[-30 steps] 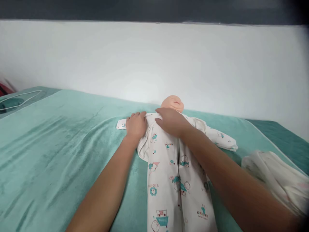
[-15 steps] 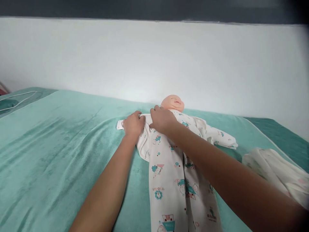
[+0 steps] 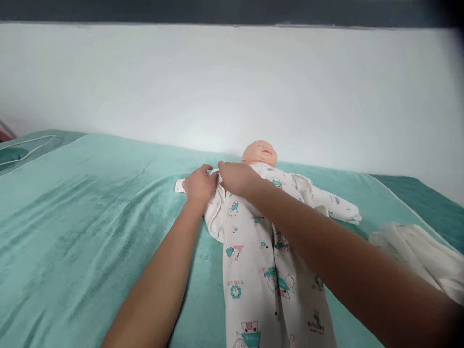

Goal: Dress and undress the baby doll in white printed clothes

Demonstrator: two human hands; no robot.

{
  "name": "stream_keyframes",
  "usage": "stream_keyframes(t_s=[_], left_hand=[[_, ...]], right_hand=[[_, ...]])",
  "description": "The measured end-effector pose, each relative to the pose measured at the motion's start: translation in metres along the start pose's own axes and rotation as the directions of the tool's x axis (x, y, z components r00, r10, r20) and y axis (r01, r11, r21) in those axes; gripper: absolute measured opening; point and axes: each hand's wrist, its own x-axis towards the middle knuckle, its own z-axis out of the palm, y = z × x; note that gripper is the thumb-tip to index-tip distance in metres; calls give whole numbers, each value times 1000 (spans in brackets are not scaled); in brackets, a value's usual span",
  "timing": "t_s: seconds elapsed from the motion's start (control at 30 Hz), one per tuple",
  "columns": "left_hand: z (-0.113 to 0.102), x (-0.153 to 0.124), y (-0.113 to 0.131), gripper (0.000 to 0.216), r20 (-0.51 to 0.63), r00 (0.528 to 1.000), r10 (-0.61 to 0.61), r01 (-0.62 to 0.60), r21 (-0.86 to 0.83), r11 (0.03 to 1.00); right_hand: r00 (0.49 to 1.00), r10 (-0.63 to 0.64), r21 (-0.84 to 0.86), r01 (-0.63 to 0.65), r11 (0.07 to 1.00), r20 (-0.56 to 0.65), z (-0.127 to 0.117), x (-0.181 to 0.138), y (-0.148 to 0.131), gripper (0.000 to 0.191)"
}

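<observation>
A baby doll (image 3: 259, 152) lies on its back in white baby clothes (image 3: 250, 261) printed with small teal and pink figures. My left hand (image 3: 200, 185) is closed around the sleeve on the doll's left-of-view side; the white cuff (image 3: 179, 186) sticks out beyond it. Close beside it, my right hand (image 3: 237, 179) pinches the white fabric near the shoulder, fingers bent over it. The other sleeve (image 3: 337, 205) stretches out to the right. My right forearm hides part of the doll's chest.
A teal blanket (image 3: 108, 217) covers the bed beneath the doll. On the right lies a crumpled white cloth (image 3: 416, 251), partly behind my forearm. A white wall (image 3: 217, 87) rises behind the bed. A thin white cord (image 3: 32, 142) lies at the far left.
My right hand has shifted slightly left, toward my left hand, and now pinches fabric at the sleeve's upper part. My left hand has stayed nearly in place.
</observation>
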Motion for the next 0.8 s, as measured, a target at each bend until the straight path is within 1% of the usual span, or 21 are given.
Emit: stream_keyframes(t_s=[0.17,0.23,0.37,0.47,0.53,0.6,0.7,0.8], left_hand=[[1,1,1,35,-7,1000,-19,19,2,1000],[1,1,1,33,-7,1000,-12,12,16,1000],[1,0,2,32,-32,999,13,-13,2,1000],[-1,-3,3,30,-57,998,17,-20,-47,999],[-4,-5,5,29,-77,997,31,-37,-81,996],[-6,-7,5,28,-101,994,50,-61,-111,992],[-7,-10,2,28,-135,989,66,-87,-154,984],[-6,-12,-4,28,-126,991,41,-65,-197,978]], right_hand=[[993,-45,10,45,999,106,-1,10,5,24],[991,-60,11,59,998,119,-2,14,7,25],[994,-64,3,64,998,89,-4,13,8,33],[995,-75,-7,76,997,73,-9,4,10,39],[994,-94,-17,95,995,56,-12,-4,14,39],[994,-107,-25,108,994,36,-16,-12,20,38],[996,-91,-27,91,995,8,-20,-23,35,36],[998,-53,-15,53,999,-35,-25,-34,52,33]])
